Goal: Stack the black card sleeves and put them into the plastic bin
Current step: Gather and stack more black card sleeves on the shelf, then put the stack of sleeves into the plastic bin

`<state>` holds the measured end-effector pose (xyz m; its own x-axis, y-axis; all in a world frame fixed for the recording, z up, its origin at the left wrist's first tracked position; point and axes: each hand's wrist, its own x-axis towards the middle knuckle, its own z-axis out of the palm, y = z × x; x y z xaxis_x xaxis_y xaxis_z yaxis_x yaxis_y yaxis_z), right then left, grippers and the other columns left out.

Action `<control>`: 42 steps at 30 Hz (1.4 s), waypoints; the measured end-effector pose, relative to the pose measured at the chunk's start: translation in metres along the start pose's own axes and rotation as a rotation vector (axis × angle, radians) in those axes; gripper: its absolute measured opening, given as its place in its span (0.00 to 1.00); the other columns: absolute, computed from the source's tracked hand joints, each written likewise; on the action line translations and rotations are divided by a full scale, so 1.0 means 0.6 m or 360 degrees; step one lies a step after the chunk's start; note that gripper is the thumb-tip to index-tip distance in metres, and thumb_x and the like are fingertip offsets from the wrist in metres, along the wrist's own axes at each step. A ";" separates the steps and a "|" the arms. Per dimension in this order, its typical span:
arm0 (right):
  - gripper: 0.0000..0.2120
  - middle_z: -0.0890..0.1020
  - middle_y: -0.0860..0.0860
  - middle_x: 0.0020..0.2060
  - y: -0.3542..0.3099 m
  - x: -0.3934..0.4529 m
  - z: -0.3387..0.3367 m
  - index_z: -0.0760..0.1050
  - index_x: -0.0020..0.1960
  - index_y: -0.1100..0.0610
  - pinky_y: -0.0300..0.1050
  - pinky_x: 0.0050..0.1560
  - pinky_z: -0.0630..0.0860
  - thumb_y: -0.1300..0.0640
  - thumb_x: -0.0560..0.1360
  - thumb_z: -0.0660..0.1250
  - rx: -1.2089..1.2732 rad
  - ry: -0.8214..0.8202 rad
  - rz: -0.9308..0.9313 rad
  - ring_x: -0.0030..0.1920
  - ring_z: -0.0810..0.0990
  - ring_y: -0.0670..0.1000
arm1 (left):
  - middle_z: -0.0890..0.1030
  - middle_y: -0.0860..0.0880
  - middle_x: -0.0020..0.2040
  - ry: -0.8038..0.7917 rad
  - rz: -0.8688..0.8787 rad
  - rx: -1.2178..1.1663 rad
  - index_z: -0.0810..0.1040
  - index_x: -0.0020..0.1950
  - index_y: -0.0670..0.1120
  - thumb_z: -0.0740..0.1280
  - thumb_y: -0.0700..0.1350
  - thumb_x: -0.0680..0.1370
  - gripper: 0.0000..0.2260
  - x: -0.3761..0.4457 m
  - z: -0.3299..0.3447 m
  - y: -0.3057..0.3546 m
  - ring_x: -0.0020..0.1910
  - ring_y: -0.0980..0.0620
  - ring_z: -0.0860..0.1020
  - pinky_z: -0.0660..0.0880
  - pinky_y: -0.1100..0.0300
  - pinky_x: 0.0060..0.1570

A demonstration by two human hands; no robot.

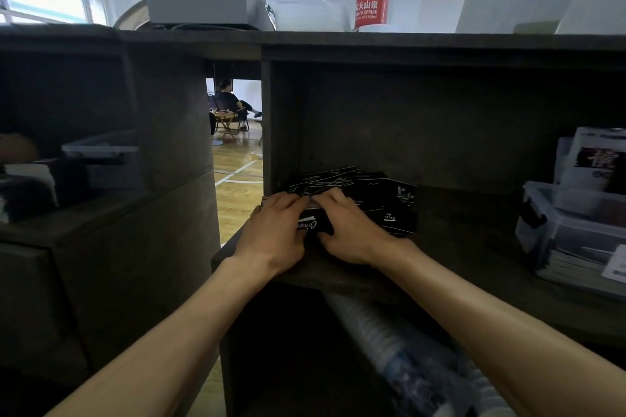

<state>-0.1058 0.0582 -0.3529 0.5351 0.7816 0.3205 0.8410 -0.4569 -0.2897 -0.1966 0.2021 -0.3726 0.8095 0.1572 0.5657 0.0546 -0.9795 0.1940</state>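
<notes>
Head view: both hands rest on the black card sleeves (359, 195), a loose pile on the shelf (457, 234). Left hand (274, 230) and right hand (352, 230) have fingers curled around one small bundle; more sleeves, too overlapped to count, fan beyond the fingertips. One plastic bin (555, 230) stands well right, nearer the right hand.
</notes>
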 end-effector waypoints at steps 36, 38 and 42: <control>0.14 0.73 0.54 0.59 0.008 -0.124 -0.073 0.70 0.63 0.57 0.52 0.58 0.73 0.57 0.79 0.58 -0.0224 0.0347 0.0397 0.59 0.71 0.55 | 0.79 0.45 0.55 0.0111 0.0459 0.0472 0.76 0.61 0.45 0.58 0.50 0.77 0.16 0.002 -0.010 0.126 0.54 0.45 0.76 0.75 0.49 0.52; 0.14 0.74 0.54 0.58 0.020 -0.149 -0.110 0.71 0.62 0.56 0.52 0.58 0.73 0.57 0.78 0.57 -0.0220 0.0405 0.0428 0.58 0.72 0.55 | 0.80 0.46 0.52 0.0217 0.0572 0.0389 0.77 0.57 0.46 0.58 0.49 0.76 0.15 0.013 -0.016 0.162 0.51 0.47 0.77 0.77 0.51 0.49; 0.13 0.75 0.52 0.54 0.064 -0.198 -0.209 0.72 0.60 0.54 0.49 0.53 0.73 0.54 0.78 0.56 -0.0344 0.0543 0.0416 0.54 0.73 0.53 | 0.79 0.46 0.49 0.0399 0.0803 0.0191 0.76 0.55 0.45 0.57 0.49 0.78 0.13 0.054 -0.034 0.254 0.47 0.49 0.77 0.77 0.54 0.45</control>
<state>-0.1273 -0.1054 -0.2891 0.6960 0.4614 0.5502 0.6529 -0.7256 -0.2173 -0.1740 0.0603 -0.3081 0.5900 -0.3225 0.7402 -0.2244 -0.9461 -0.2334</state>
